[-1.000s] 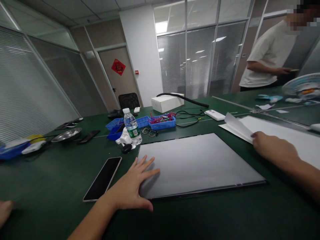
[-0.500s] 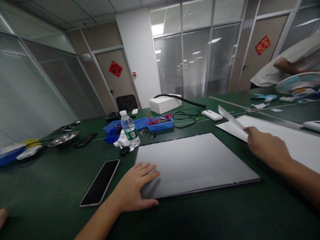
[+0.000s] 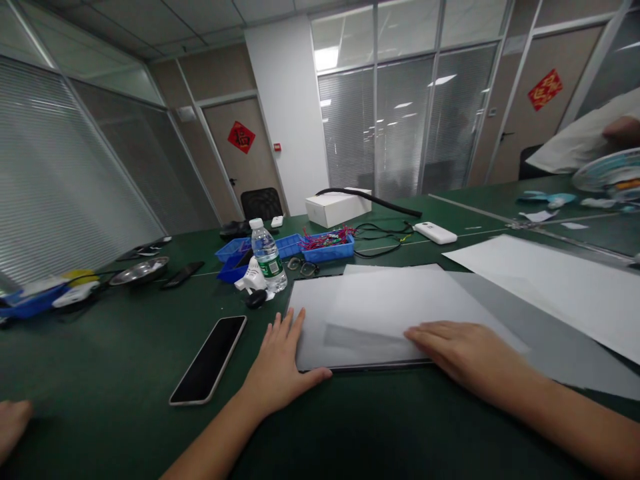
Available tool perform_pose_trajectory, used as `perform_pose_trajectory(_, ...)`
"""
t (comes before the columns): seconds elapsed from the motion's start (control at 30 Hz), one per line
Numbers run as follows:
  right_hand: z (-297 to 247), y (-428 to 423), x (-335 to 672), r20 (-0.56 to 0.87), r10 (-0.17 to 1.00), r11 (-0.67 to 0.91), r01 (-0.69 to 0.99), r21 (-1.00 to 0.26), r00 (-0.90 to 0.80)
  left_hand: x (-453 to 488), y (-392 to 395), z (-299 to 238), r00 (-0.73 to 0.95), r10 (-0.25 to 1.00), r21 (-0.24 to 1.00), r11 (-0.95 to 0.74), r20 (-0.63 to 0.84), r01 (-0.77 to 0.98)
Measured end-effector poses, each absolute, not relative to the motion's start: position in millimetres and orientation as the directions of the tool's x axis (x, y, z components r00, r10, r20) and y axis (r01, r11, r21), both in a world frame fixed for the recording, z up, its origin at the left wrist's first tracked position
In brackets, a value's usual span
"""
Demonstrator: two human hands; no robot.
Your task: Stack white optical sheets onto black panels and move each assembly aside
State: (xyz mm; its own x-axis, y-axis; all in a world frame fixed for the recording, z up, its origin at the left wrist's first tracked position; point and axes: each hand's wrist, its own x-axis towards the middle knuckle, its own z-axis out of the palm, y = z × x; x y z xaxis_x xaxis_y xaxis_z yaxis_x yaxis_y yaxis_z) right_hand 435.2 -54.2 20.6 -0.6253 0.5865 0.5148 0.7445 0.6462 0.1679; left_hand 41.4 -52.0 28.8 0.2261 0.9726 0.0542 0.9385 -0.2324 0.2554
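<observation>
A flat grey panel (image 3: 565,347) lies on the green table (image 3: 125,333) in front of me. A white sheet of paper (image 3: 395,300) now covers most of it. My left hand (image 3: 277,363) lies flat and open at the panel's near left corner, fingers stretched out. My right hand (image 3: 467,357) rests flat and open on the sheet's near edge. A stack of white sheets (image 3: 555,283) lies to the right.
A black phone (image 3: 210,359) lies left of my left hand. Behind it stand a water bottle (image 3: 267,257), glasses (image 3: 303,267), blue trays (image 3: 325,245), a white box (image 3: 337,207) and cables. A person in a white shirt (image 3: 583,143) is at the far right. A fan (image 3: 607,177) sits there.
My right hand has carried a white sheet from the right stack over onto the grey panel and now presses it flat. My left hand has stayed at the panel's corner.
</observation>
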Motion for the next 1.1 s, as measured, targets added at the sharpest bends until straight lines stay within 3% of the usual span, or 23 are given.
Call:
perform_pose_trajectory(0.27, 18, -59, 420, 0.451, 0.517, 0.776, 0.621, 0.111, -0.728, 33, -49, 25, 0.296, 0.953, 0.337, -0.298, 0.059, 0.893)
perform_pose_trajectory(0.47, 18, -35, 462, 0.447, 0.739, 0.567, 0.823, -0.010, -0.504, 35, -48, 30, 0.345, 0.938, 0.305, -0.338, 0.033, 0.890)
perform_pose_trajectory(0.6, 15, -13, 499, 0.331, 0.852, 0.462, 0.879, -0.115, -0.405, 36, -50, 33, 0.374, 0.925, 0.309, -0.374, 0.062, 0.874)
perform_pose_trajectory(1.1, 28, -48, 445, 0.313, 0.743, 0.612, 0.790, 0.040, -0.592, 42, -56, 31, 0.267, 0.964, 0.354, -0.255, 0.014, 0.900)
